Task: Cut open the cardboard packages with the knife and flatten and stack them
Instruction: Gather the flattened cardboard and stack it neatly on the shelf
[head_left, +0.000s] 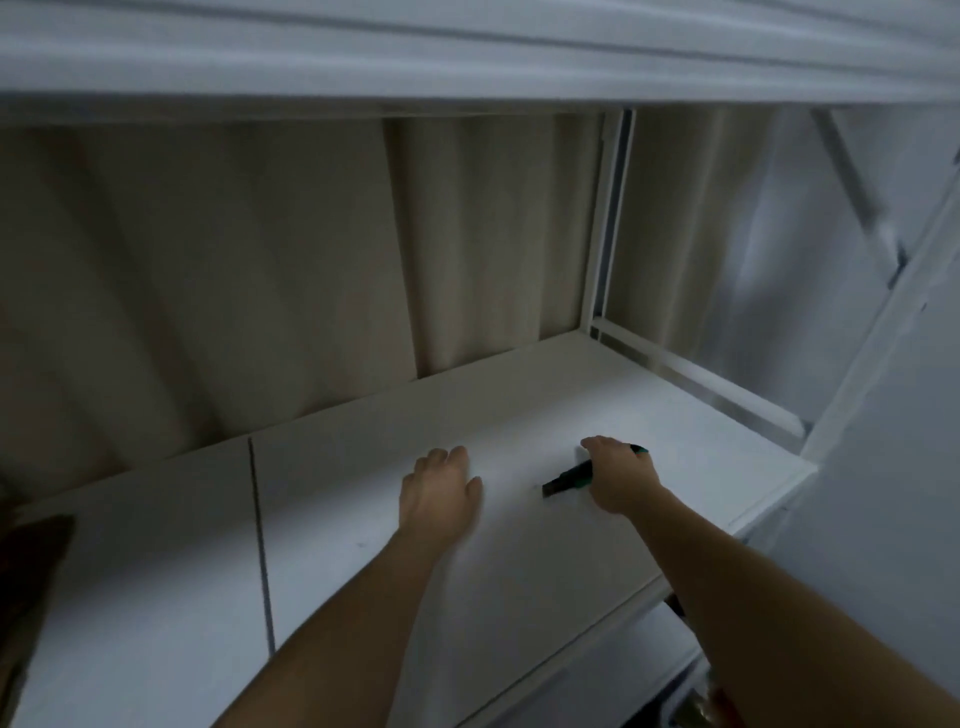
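Your right hand gripped one knife on the white shelf; your left hand lay flat, fingers open, beside it.

**Surroundings: shelf unit and backdrop**

A white shelf spans the view, formed of two boards that meet at a dark seam left of centre. A white upright post stands at the shelf's far right corner, with a horizontal rail running along the right edge. An upper white shelf overhangs the top of the view. Beige corrugated panelling lies behind the far edge. A brown object, blurred, sits at the left edge.
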